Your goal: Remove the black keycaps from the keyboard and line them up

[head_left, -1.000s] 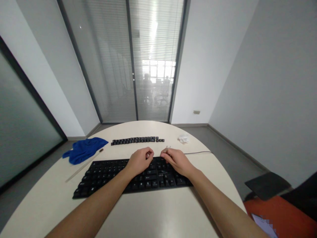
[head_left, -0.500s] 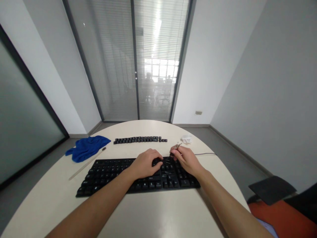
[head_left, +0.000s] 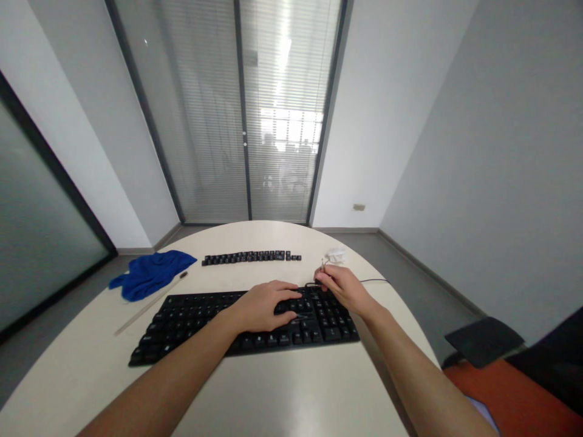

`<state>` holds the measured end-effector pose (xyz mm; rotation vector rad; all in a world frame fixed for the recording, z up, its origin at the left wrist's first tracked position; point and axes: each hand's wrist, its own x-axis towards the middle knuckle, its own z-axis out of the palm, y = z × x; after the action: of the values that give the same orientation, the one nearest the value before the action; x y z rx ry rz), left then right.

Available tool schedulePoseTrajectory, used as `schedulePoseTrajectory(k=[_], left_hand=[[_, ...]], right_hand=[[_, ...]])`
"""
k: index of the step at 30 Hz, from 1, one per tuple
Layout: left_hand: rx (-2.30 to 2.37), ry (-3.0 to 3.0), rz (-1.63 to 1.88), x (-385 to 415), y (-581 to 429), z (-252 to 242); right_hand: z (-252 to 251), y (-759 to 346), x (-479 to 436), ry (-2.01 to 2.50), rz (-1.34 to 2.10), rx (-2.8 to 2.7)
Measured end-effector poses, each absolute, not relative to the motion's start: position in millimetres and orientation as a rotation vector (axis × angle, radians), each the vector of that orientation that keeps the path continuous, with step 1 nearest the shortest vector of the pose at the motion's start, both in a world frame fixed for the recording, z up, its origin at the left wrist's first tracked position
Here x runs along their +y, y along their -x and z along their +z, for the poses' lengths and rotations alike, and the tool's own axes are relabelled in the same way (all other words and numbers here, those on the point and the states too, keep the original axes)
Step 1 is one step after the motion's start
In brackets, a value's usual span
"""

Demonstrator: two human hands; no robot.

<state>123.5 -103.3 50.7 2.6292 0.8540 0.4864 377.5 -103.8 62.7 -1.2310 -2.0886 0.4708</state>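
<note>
A black keyboard [head_left: 195, 321] lies across the table in front of me. My left hand [head_left: 262, 306] rests on its middle-right part, fingers spread with a gap between thumb and index finger. At the keyboard's back edge, near the number pad, my right hand [head_left: 341, 286] is closed around a small tool with thin metal prongs [head_left: 323, 263]. The prongs point up and away from the keys; the fingers hide the rest. Something dark shows at the fingertips, too small to make out. Loose black keycaps [head_left: 246, 257] stand in rows behind the keyboard.
A blue cloth [head_left: 152, 273] lies at the left, with a thin-handled brush [head_left: 152, 303] beside it. A crumpled white tissue [head_left: 336, 255] sits behind my right hand. The cable [head_left: 376, 280] runs off right. An orange chair [head_left: 496, 394] stands at the table's right.
My left hand has opened out, its fingers flatter on the keys. My right hand has turned slightly, with the prongs now more upright. The whole view has shifted a little.
</note>
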Motion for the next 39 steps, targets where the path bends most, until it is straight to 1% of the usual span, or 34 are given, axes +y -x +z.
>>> schedulePoseTrajectory(k=[8,19,26,31,34,39], left_hand=[[0.835,-2.594,0.454,-101.6,-123.6,50.0],[0.808,-2.676,0.369,-97.6,-111.5,59.2],[1.052,-2.776,0.484,-110.2,-137.1,59.5],[0.938,-2.679,0.622,-112.9,-144.7,47.0],[0.872,-2.640,0.621,-110.7,-142.3,42.7],[0.842,-2.617,0.617,-107.4,-140.0,40.7]], right_hand=[[71.7,-380.4,-108.3,1.174,0.454,-2.203],[59.3,-370.4,-105.5,1.189,0.550,-2.125],[66.7,-356.0,-112.3,1.109,0.482,-2.240],[62.6,-365.4,-107.4,1.192,0.430,-2.211],[60.2,-369.9,-104.8,1.214,0.517,-2.169],[62.7,-375.2,-106.5,1.116,0.791,-2.121]])
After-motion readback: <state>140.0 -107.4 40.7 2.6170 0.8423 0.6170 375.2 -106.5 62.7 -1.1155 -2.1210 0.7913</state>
